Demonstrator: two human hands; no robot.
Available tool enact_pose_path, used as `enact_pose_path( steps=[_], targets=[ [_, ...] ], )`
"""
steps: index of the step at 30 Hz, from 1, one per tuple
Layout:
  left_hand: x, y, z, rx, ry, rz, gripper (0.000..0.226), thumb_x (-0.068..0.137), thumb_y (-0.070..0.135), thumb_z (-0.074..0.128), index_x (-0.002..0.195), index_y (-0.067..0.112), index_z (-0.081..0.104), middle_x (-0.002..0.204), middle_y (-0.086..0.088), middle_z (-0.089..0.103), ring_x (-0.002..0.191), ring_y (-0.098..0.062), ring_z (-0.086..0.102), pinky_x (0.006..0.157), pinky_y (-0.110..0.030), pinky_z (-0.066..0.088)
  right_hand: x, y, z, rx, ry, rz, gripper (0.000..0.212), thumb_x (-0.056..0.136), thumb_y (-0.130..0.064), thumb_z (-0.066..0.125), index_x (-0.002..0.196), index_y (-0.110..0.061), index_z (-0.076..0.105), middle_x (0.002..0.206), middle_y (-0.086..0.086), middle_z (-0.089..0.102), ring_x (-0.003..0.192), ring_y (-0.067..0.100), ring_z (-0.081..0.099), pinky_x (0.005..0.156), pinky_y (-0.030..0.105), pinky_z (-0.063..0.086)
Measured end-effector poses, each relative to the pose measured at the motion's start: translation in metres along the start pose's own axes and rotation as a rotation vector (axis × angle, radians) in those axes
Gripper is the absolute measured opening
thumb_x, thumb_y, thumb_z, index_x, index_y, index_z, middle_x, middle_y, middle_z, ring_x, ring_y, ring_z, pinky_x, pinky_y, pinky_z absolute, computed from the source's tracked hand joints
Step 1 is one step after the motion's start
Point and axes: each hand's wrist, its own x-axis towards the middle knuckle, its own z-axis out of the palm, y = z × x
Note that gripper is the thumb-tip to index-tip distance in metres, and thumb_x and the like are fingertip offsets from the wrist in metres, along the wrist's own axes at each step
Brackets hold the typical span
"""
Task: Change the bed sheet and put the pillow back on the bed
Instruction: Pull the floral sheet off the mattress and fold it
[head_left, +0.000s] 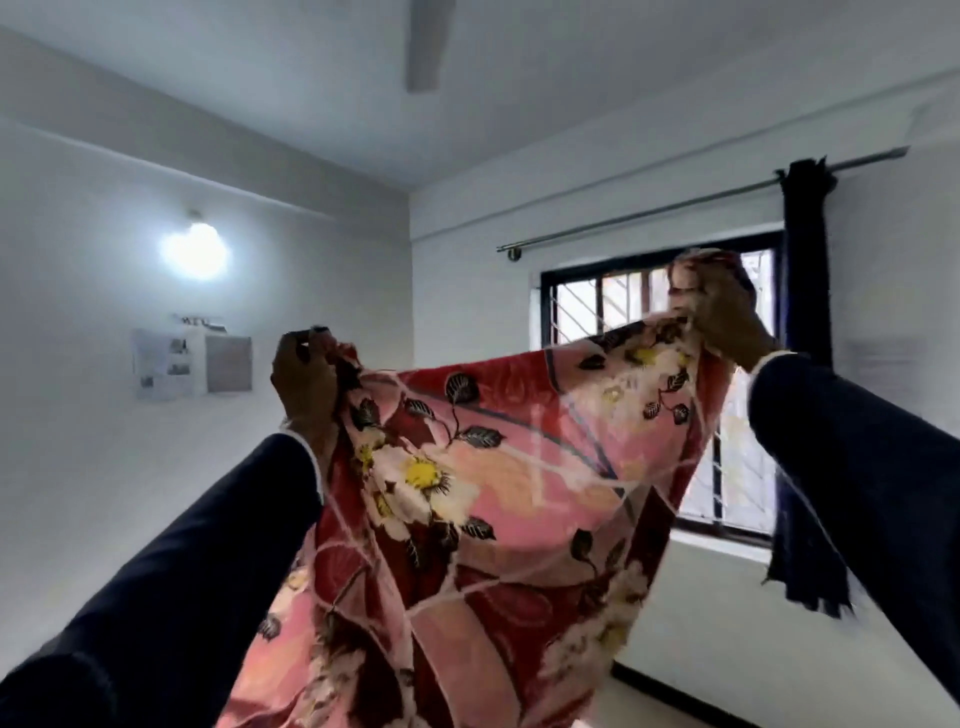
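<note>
Both hands up high: left hand (304, 382) and right hand (719, 312) each pinch a top corner of the floral bed sheet (488, 499), which hangs spread btwn them in front of the window (613, 301) (bed out of view). I'd keep both grips even, arms wide, then flick fwd so it billows flat.

White-walled room, seen tilted up toward the ceiling.
I see a lit wall lamp (196, 252) glaring on the left wall above some pinned papers (189, 361), a ceiling fan blade (425, 44) overhead, and on the right a barred window (660, 332) under a metal curtain rod (701, 200), with a dark curtain (805, 260) bunched at its right side.
</note>
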Motion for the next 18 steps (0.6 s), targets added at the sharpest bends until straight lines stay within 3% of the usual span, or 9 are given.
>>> enact_pose_path(
  steps=[2,3,5,8,12,15,18],
  targets=[
    [0.008,0.001,0.016,-0.002,0.011,0.037,0.025,0.102,0.021,0.054,0.115,0.004,0.066,0.108,-0.012,0.069,0.103,-0.027,0.062,0.087,-0.028,0.039,0.003,0.023,-0.032,-0.097,0.05,0.037,0.013,0.086,-0.018,0.055,0.089,-0.016,0.067,0.09,0.01,0.064,0.088,0.024,0.057,0.09,0.049,0.046],
    [0.009,0.006,0.027,0.007,0.015,0.068,0.024,0.102,0.02,0.053,0.115,0.005,0.066,0.11,-0.013,0.069,0.105,-0.028,0.062,0.087,-0.027,0.039,0.004,0.038,-0.046,-0.145,0.072,0.066,0.025,0.09,-0.021,0.048,0.092,-0.004,0.066,0.093,0.021,0.066,0.09,0.032,0.061,0.089,0.049,0.046],
    [0.01,0.008,0.053,0.009,0.0,0.11,0.023,0.101,0.021,0.053,0.116,0.007,0.066,0.114,-0.015,0.07,0.108,-0.032,0.062,0.088,-0.029,0.041,0.01,0.07,-0.065,-0.248,0.1,0.092,0.052,0.093,-0.034,0.033,0.104,0.005,0.065,0.105,0.033,0.063,0.098,0.045,0.061,0.09,0.049,0.044],
    [0.01,0.011,0.09,-0.026,-0.034,0.18,0.021,0.1,0.02,0.056,0.115,0.009,0.067,0.113,-0.014,0.071,0.106,-0.029,0.063,0.086,-0.027,0.042,0.024,0.1,-0.079,-0.382,0.113,0.093,0.053,0.092,-0.032,0.032,0.112,0.006,0.064,0.11,0.035,0.06,0.101,0.049,0.058,0.091,0.049,0.044],
    [0.008,0.014,0.15,-0.077,-0.06,0.057,0.022,0.101,0.025,0.054,0.115,0.011,0.065,0.107,-0.005,0.067,0.099,-0.019,0.059,0.081,-0.026,0.041,0.038,0.134,-0.085,-0.543,0.1,0.095,0.043,0.101,-0.029,0.035,0.117,-0.002,0.064,0.118,0.032,0.058,0.106,0.049,0.056,0.093,0.052,0.044],
    [0.002,-0.01,0.197,-0.069,-0.057,-0.054,0.027,0.102,0.025,0.052,0.118,0.005,0.063,0.116,-0.017,0.067,0.108,-0.032,0.061,0.084,-0.036,0.044,0.032,0.17,-0.072,-0.578,0.033,0.15,0.04,0.103,-0.027,0.037,0.123,-0.005,0.063,0.124,0.031,0.057,0.111,0.048,0.055,0.095,0.05,0.043],
    [-0.009,-0.038,0.234,-0.119,-0.079,-0.138,0.03,0.103,0.027,0.05,0.119,0.005,0.063,0.12,-0.017,0.066,0.111,-0.031,0.061,0.086,-0.034,0.044,0.008,0.202,-0.056,-0.617,-0.042,0.176,0.04,0.102,-0.028,0.037,0.123,-0.006,0.063,0.12,0.031,0.057,0.107,0.048,0.057,0.093,0.051,0.047]
  ],
)
